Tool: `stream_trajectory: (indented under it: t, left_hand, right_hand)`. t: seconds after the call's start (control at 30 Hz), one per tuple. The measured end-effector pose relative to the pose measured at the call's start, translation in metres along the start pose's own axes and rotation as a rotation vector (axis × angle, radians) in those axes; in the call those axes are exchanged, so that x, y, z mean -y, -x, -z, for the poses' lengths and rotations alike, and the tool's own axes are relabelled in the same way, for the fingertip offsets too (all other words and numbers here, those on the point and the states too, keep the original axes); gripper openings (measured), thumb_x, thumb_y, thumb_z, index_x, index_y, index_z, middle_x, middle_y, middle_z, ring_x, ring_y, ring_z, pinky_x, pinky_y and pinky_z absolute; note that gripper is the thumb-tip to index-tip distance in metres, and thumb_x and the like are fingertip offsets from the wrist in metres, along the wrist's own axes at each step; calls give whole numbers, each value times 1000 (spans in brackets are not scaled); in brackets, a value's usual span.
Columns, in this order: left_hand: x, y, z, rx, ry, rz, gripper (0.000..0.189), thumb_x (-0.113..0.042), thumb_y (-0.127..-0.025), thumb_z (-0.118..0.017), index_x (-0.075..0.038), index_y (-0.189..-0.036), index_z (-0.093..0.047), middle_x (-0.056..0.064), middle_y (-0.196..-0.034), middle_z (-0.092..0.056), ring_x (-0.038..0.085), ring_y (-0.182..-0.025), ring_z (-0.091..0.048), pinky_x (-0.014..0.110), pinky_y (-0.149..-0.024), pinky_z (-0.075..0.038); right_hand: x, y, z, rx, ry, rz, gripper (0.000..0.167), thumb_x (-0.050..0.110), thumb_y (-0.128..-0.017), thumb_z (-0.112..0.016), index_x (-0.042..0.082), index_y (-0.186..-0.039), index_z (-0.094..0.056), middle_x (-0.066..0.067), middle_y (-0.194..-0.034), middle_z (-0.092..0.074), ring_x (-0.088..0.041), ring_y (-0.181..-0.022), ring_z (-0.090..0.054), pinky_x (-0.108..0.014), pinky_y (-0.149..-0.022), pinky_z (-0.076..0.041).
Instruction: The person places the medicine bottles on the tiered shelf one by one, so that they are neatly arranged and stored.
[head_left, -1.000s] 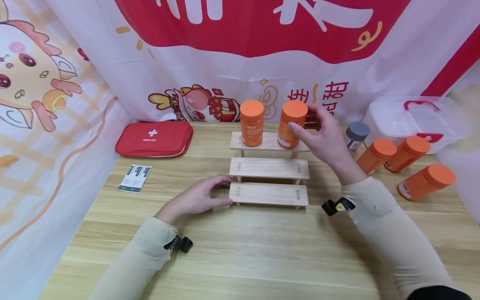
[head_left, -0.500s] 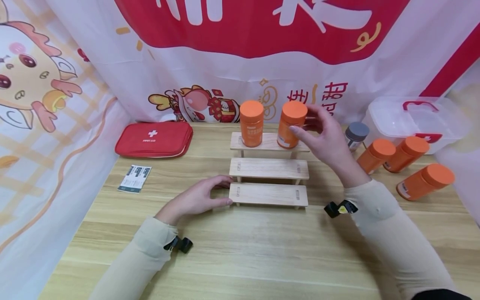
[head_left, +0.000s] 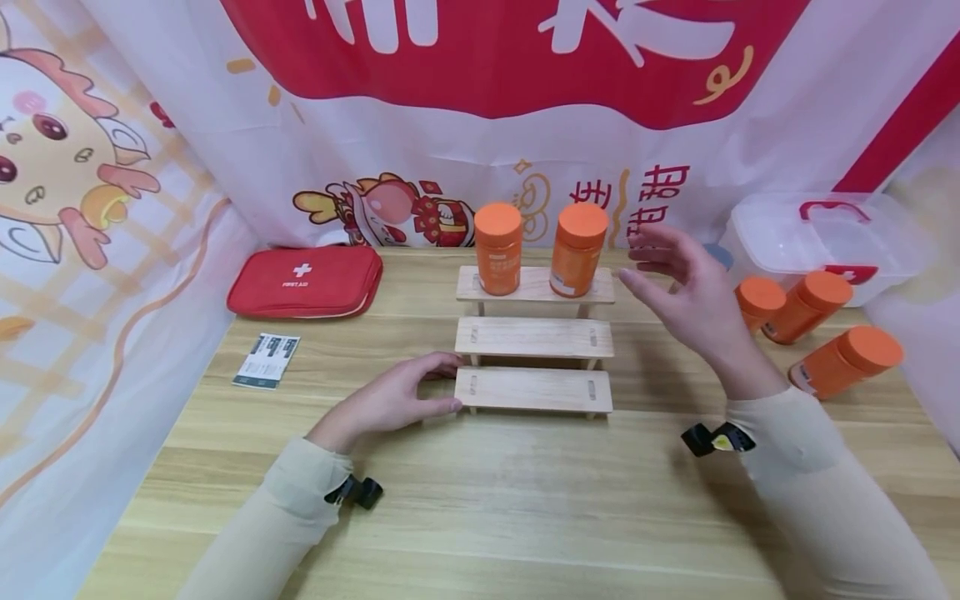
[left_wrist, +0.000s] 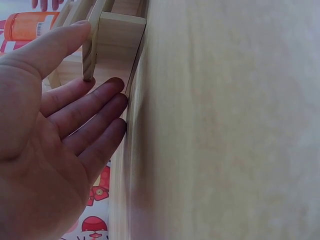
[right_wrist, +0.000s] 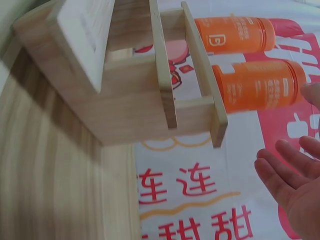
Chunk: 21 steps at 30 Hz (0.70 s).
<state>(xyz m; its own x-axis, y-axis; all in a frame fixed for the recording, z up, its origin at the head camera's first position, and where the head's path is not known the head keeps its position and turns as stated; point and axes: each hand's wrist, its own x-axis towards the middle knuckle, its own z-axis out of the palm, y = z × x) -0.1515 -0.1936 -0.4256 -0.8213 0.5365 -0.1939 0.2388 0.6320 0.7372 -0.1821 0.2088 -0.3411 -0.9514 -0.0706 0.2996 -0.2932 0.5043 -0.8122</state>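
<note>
Standing on the shelf (head_left: pixel 534 337), in the head view: one left bottle (head_left: pixel 498 250) and one right bottle (head_left: pixel 577 250), both orange, capped, upright, side by side with a gap between, on the far step, highest of three.
Left hand (head_left: pixel 390 398): at the left end of the near step, thumb at the near corner, fingers beyond it.
Right hand (head_left: pixel 693 300): just right of the right bottle, not touching it; thumb and fingers apart, nothing between them.
Far right: one clear box (head_left: pixel 787 237), red handle; one gray lid (head_left: pixel 722 255), partly hidden by the right hand; three spare bottles (head_left: pixel 808 308), orange, near the box.
Far left: one red pouch (head_left: pixel 303 283), marked FIRST AID; nearer, one leaflet (head_left: pixel 266 361), flat on the wooden table (head_left: pixel 525 500).
Behind: one printed cloth (head_left: pixel 510 142).

Left wrist view: left hand, palm showing; fingers straight, slightly spread, thumb well apart from them. Thumb and forefinger tips touch the end of the near step.

Right wrist view: both shelf bottles, white lettering, bases on the far step. Right hand partly cut off by the frame, fingers loosely extended, thumb tip beside the right bottle's cap.
</note>
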Motion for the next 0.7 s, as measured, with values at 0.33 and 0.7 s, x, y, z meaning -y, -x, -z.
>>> stream_trajectory:
  t: [0.33,0.7]
  left_hand:
    - [1,0,-1,-3,3,3,60,-35,-98,-82,-18,-151,-58,4,-152,-64,27,-147,-56,55,-129,-38]
    - [0,0,-1,-4,5,-9,60,-33,-98,-82,-16,-150,-59,5,-152,-64,28,-146,-57,56,-129,-37]
  right_hand:
    - [-17,23,26,-60,43,-33,58,26,-103,-76,20,-156,-54,-8,-146,-65,-2,-123,-63,-4,-101,-49]
    - [-39,51,55,-151,51,-70,54,19,-103,-75,21,-153,-57,3,-139,-67,1,-119,-63,-1,-97,-49]
